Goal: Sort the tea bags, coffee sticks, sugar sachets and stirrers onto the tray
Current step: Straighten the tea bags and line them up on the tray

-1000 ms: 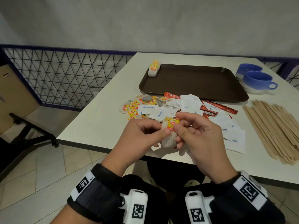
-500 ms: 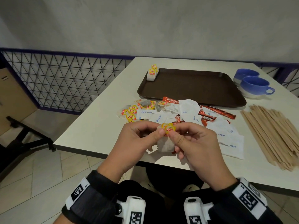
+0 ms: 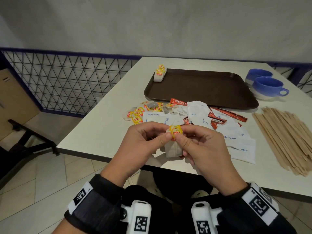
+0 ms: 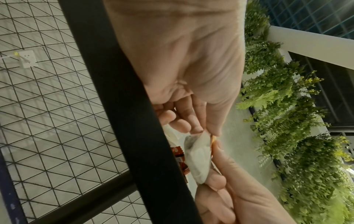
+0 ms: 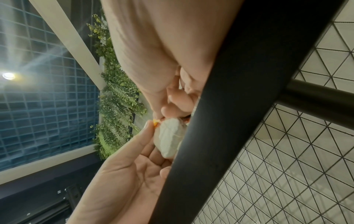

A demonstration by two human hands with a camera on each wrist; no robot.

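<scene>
Both my hands hold a small bundle of tea bags (image 3: 173,147) (image 4: 198,157) (image 5: 169,138) at the table's near edge. My left hand (image 3: 148,139) pinches its yellow tags (image 3: 175,131) from the left, and my right hand (image 3: 199,144) pinches them from the right. The white bags hang below my fingers. A brown tray (image 3: 202,88) lies further back, with a short row of tea bags (image 3: 159,74) in its far left corner. Between tray and hands is a mixed heap: loose tea bags (image 3: 137,114), white sugar sachets (image 3: 236,137) and red coffee sticks (image 3: 228,114). Wooden stirrers (image 3: 285,137) lie at the right.
Two blue cups (image 3: 266,85) stand right of the tray. The white table (image 3: 101,129) ends just under my hands, with tiled floor below. A black wire mesh fence (image 3: 67,81) runs along the left behind the table.
The hands have drawn together on the tea bags, squaring up the tags. The bundle sits a little lower and nearer to me than one second ago.
</scene>
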